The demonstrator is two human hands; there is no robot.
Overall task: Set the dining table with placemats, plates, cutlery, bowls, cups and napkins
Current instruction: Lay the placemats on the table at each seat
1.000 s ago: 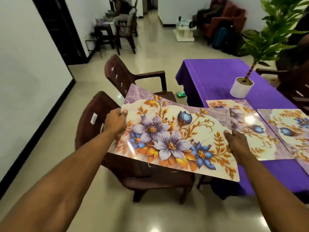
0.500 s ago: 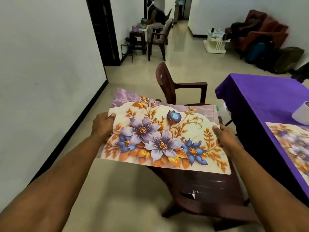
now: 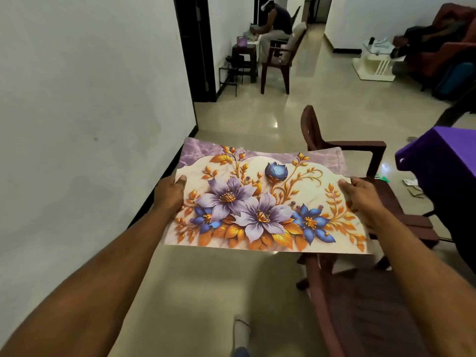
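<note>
Left hand (image 3: 168, 194) and right hand (image 3: 360, 194) each grasp an end of the floral placemat (image 3: 265, 199), left of the purple tabletop (image 3: 443, 161).

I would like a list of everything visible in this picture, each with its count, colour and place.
placemat: one, cream and purple with flowers, held in the air at its two short edges
dining table: one, purple cloth, right edge
brown chairs: three; two beside the table, one far back with a seated person
white side table: one, far right
sofa: one, reddish, top right
left hand: grips the left edge
right hand: grips the right edge
</note>
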